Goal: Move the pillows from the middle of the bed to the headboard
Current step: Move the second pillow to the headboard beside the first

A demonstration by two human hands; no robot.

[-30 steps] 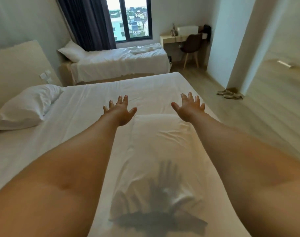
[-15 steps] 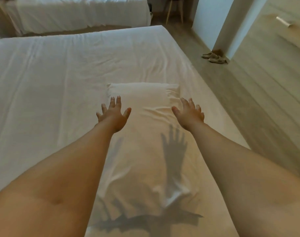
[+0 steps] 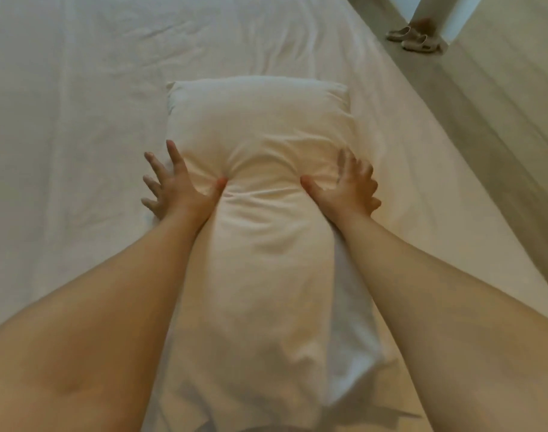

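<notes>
White pillow [image 3: 260, 188] pressed, seemingly gripped, between left hand [image 3: 176, 185] and right hand [image 3: 347, 185].

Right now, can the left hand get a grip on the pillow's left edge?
Probably yes. The left hand already lies on the pillow at its left side, thumb pressed into the fabric, fingers spread past the edge onto the bed sheet. Nothing lies between them.

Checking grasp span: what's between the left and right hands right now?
In the head view, only the pillow: its pinched middle spans the gap between the left hand and the right hand, both thumbs pressing into the fabric. Nothing else lies there.
</notes>
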